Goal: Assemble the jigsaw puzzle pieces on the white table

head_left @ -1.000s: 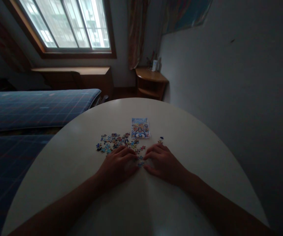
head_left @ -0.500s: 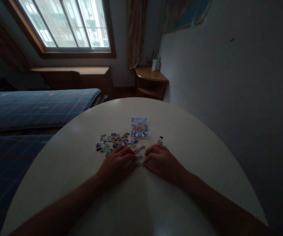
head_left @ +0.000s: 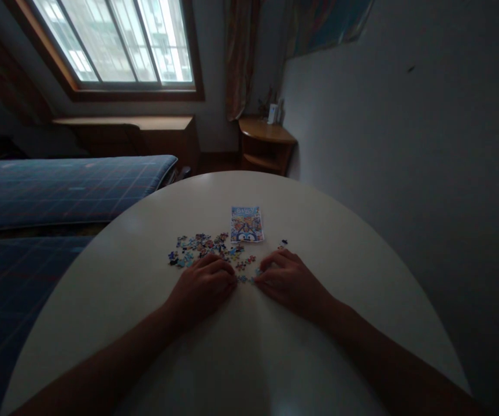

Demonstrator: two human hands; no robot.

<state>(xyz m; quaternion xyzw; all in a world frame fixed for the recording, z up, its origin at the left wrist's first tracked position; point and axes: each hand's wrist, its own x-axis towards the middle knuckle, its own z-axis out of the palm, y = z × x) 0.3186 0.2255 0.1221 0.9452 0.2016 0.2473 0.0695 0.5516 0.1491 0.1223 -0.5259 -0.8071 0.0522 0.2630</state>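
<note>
On the round table, my left hand is closed, thumb and fingertips together at the left end of some small pale blue jigsaw puzzle pieces. My right hand faces it, its thumb and index finger pinched at a puzzle piece at the right end. Another bluish piece shows by the right fingertips. Beyond the left hand lies a loose pile of jigsaw pieces, partly hidden by its fingers. A few reddish pieces lie between the hands.
A colourful picture sheet lies beyond the hands on the white round table. A few pieces sit past my right hand. To the left is a bed with a blue plaid mattress; a wall stands at right.
The blue pieces between my hands have shifted slightly away from me. My left fingertips have drawn a little to the left, and a bluish piece now shows at the right fingertips.
</note>
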